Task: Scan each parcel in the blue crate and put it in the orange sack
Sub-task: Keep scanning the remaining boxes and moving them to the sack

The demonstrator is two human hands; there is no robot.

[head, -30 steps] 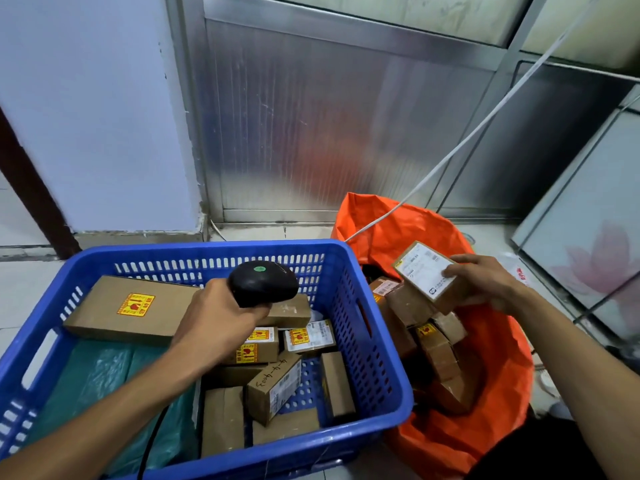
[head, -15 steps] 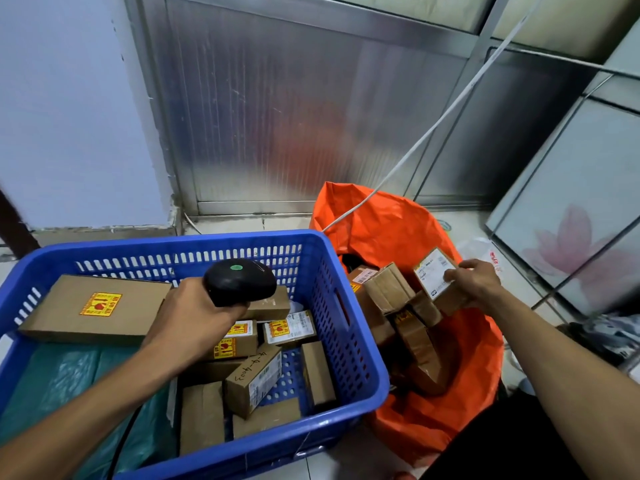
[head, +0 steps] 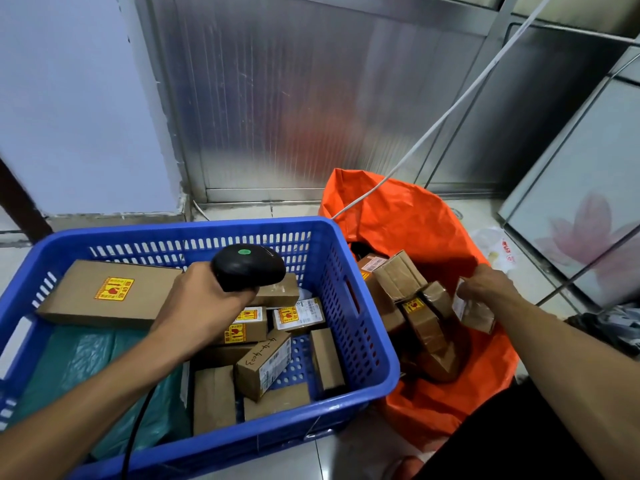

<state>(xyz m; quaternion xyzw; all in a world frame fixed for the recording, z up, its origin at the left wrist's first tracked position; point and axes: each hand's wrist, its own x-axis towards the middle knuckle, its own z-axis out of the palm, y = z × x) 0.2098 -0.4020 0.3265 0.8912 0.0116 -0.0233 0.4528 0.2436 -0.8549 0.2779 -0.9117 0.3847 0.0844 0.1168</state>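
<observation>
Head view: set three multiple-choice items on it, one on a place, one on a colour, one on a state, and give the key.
1. Where is the small parcel at the right hand?
A. inside the blue crate
B. over the orange sack
C. on the floor tiles

2. What colour is the dot on top of the scanner?
A. green
B. red
C. white

3. What is the left hand doing?
A. lying flat on a box
B. hanging idle
C. gripping the scanner

Key:
1 B: the parcel sits above the orange sack, outside the blue crate.
2 A: a green dot shows on the black housing.
3 C: the fingers wrap the scanner's handle.
</observation>
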